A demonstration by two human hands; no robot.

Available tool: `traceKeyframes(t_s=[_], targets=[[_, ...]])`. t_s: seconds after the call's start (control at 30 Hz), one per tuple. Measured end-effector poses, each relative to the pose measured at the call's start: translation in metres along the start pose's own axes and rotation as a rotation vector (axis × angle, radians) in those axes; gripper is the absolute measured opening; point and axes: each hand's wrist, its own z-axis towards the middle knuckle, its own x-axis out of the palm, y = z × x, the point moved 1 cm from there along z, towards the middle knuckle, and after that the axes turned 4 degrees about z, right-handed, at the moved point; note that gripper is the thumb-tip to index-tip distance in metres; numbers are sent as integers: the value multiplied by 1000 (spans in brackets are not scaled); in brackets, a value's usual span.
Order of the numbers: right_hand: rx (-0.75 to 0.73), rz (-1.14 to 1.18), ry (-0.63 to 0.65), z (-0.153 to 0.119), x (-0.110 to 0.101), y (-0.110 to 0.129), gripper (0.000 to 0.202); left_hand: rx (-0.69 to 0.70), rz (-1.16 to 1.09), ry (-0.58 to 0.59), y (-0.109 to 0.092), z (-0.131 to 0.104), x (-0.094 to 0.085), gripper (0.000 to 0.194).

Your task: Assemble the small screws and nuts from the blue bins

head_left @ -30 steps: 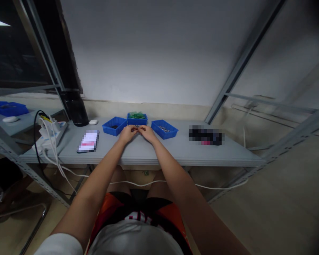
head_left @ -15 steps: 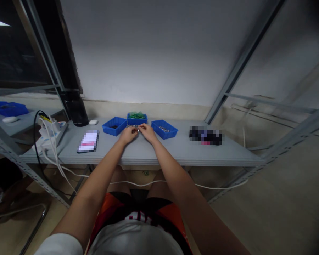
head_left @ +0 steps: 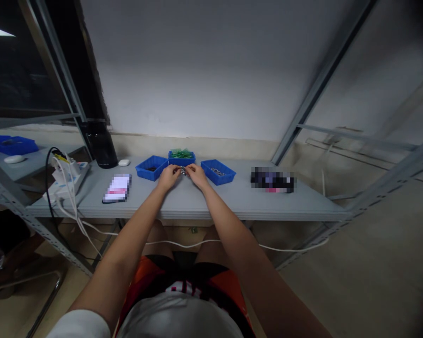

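Note:
Small shiny metal pieces [head_left: 183, 171] lie between my two hands on the grey shelf, too small to name. My left hand [head_left: 169, 176] is closed at the fingertips on their left side. From the right, my right hand [head_left: 196, 175] pinches at the same spot; what each hand holds is partly hidden by the fingers. A blue bin [head_left: 152, 174] with dark pieces stands by my left hand. Behind the hands is another blue bin [head_left: 182, 161] with green pieces [head_left: 181, 153]. Next to my right hand sits a third blue bin [head_left: 218, 179] holding small silvery parts [head_left: 217, 172].
On the left are a phone [head_left: 117, 188], a white case [head_left: 123, 162], a black bottle [head_left: 101, 146] and a power strip [head_left: 65, 185] with cables. A blurred dark object [head_left: 272, 180] lies at the right. Metal uprights [head_left: 317, 89] frame the shelf, with a wall behind.
My hands have moved slightly apart, and more of the shiny metal pieces shows between the fingertips. The bins have stayed where they were.

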Motion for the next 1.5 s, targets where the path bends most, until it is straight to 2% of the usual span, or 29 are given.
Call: traceKeyframes(t_s=[0.23,0.53,1.5], targets=[[15,23,138,-2,4,0,19,-13,42,-66,8,5,3,28],[17,-20,137,-5,2,7,18,-32,47,-73,10,5,3,27],[39,-29,126,-4,3,7,16,-13,32,-67,8,5,2,26]])
